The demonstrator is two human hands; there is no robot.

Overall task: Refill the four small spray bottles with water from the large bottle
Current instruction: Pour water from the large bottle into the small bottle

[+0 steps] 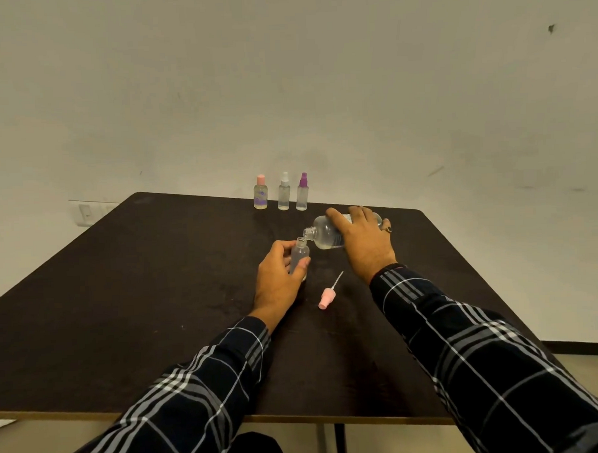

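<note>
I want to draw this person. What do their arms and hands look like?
Both arms are in long sleeves, dark with white and grey checked stripes: the left sleeve and the right sleeve. The left hand and the right hand wear no gloves. A ring with a dark top sits on one right finger.

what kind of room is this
Likely a plain indoor workroom or office: a scuffed off-white wall, a dark table, and a switch plate low on that wall.

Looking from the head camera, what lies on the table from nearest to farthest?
Nearest first: pink spray top → open small bottle in the left hand → tipped large bottle in the right hand → row of three capped bottles.
</note>
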